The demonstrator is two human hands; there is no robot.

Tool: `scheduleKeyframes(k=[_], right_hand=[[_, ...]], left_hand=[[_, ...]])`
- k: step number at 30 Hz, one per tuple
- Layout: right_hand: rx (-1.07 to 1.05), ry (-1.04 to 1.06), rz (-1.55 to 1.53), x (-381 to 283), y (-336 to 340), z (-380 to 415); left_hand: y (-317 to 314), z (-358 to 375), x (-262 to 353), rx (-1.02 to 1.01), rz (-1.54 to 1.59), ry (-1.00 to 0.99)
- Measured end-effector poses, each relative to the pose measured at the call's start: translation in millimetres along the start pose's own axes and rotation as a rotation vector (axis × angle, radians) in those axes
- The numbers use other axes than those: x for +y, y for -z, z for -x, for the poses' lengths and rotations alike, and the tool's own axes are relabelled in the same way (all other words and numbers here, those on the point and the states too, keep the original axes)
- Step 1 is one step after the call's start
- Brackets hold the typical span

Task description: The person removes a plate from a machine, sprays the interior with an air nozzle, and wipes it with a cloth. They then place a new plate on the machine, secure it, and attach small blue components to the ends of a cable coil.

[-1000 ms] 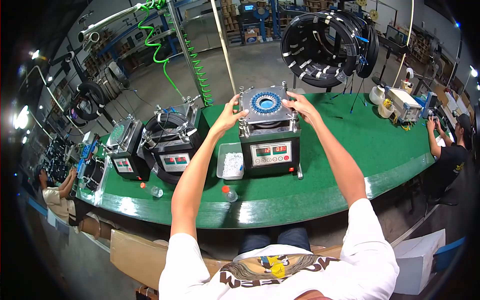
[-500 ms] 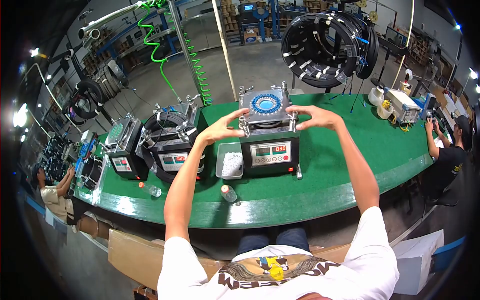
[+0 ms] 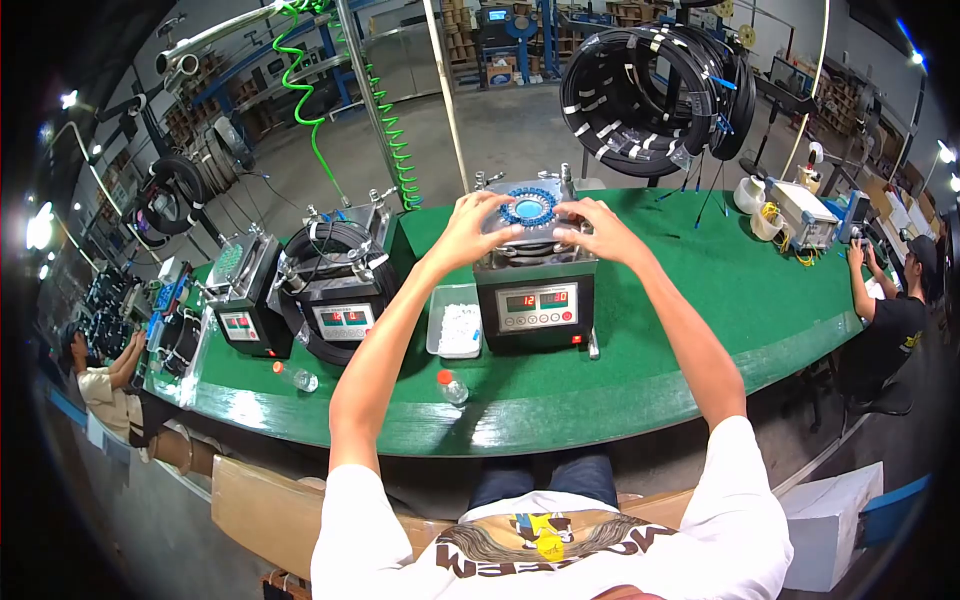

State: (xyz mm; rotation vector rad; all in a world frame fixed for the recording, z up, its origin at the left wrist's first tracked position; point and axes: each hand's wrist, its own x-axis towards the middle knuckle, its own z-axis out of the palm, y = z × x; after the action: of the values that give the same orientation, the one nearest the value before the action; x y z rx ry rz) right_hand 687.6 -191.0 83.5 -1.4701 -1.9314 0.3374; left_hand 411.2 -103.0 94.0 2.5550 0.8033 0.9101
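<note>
In the head view, a black benchtop polishing machine (image 3: 536, 335) with a red digital display stands in front of me. On its top is a square metal plate (image 3: 550, 242) bearing a ring of blue connectors (image 3: 528, 207) around a light blue centre. My left hand (image 3: 475, 232) curls its thumb and fingers against the plate at the ring's left side. From the right, my right hand (image 3: 600, 232) does the same, fingertips close to the ring. The exact contact under the fingertips is hard to see. Metal posts (image 3: 566, 180) rise at the plate's back corners.
Left of the machine sit a tub of white pieces (image 3: 460, 330) and a small bottle (image 3: 452, 387). Farther left are a second machine with coiled black cable (image 3: 340, 275) and a third machine (image 3: 245, 290). Two co-workers (image 3: 890, 320) (image 3: 110, 380) sit at the table's ends.
Both hands have moved inward from the corner clamps to the sides of the blue ring. The machine's display, at 0.30 before, now has lit digits in both windows.
</note>
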Motion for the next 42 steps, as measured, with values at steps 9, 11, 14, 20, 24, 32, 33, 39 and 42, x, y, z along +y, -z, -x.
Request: scheduleKeyframes(k=[9,11,14,20,24,32,33,39,42], right_hand=[[0.073,0.04,0.309,42.0,-16.1,-100.4],[0.071,-0.012,0.439,54.8,-29.9,-114.1],[-0.05,-0.149,0.516,49.8,-36.0,-128.5],[0.034,-0.036,0.379,76.4,-44.3,-131.0],[0.126,0.105,0.326,90.7,-45.7,-123.0],[0.027,0.089,0.281,62.1,-14.4,-116.5],[0.034,0.116,0.201,57.6,-14.0,-124.6],[0.012,0.172,-0.013,-35.4,-30.9,-149.1],[-0.057,0.203,-0.111,-65.3,-59.2,-176.6]], left_hand=[[-56.8,-90.0,-74.9,-0.071,-0.171,0.18],[-60.2,-97.6,-67.4,-0.1,-0.267,0.286],[-65.8,-98.7,-66.2,-0.015,-0.31,0.32],[-59.4,-97.0,-57.3,-0.01,-0.262,0.311],[-52.6,-91.8,-63.7,-0.02,-0.16,0.203],[72.1,-25.5,-60.2,0.086,0.42,0.279],[90.8,-14.6,-70.1,0.129,0.4,0.276],[200.8,61.7,-94.8,0.341,0.359,0.454],[236.9,93.6,-120.2,0.456,0.288,0.529]])
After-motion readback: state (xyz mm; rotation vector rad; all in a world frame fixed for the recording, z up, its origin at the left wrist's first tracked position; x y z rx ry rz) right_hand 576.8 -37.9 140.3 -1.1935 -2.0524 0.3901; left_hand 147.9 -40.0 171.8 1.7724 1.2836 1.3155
